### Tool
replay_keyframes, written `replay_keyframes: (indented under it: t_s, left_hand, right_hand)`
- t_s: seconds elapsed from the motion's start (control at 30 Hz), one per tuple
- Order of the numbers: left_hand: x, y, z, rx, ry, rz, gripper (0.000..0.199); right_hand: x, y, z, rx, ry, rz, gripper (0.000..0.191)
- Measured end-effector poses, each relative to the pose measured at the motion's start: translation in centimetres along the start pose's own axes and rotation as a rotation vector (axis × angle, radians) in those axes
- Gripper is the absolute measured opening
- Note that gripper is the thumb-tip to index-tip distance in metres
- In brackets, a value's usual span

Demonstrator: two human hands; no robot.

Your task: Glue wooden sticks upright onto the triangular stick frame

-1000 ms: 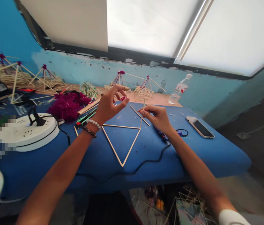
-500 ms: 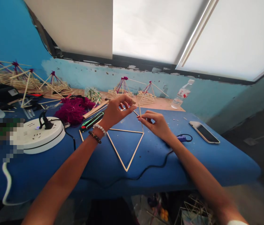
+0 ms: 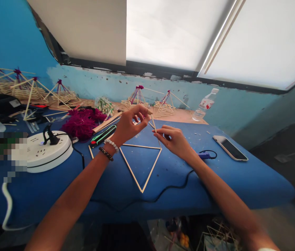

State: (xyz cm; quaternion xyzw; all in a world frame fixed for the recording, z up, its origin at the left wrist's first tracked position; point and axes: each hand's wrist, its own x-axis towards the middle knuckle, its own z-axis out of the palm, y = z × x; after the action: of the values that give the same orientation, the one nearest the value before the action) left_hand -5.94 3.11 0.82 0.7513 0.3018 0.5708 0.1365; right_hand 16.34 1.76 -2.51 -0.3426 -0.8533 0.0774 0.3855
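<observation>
My right hand pinches a thin wooden stick between thumb and fingertips, holding it above the table. The stick stands nearly upright, its top leaning left to the fingertips of my left hand. My left thumb and index finger close around that upper end, the other fingers curled. Below my hands, a triangle of wooden sticks lies flat on the blue table, one corner pointing toward me. More sticks run up from its far side, partly hidden by my hands.
Left are a white round power strip, a green-black utility knife and purple yarn. A black cable crosses the front. A phone and purple tool lie right. Stick models and a bottle stand behind.
The top of the held stick has tilted left and now meets my left fingertips. My right hand has shifted only slightly; my left hand has hardly moved.
</observation>
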Motion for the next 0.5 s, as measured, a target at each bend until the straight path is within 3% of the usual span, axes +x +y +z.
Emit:
replay_keyframes:
  t_s: [0.5]
  left_hand:
    - [-0.03,0.14,0.13,0.002,0.075,0.000,0.006]
  right_hand:
    - [0.02,0.23,0.29,-0.078,-0.032,-0.001,0.031]
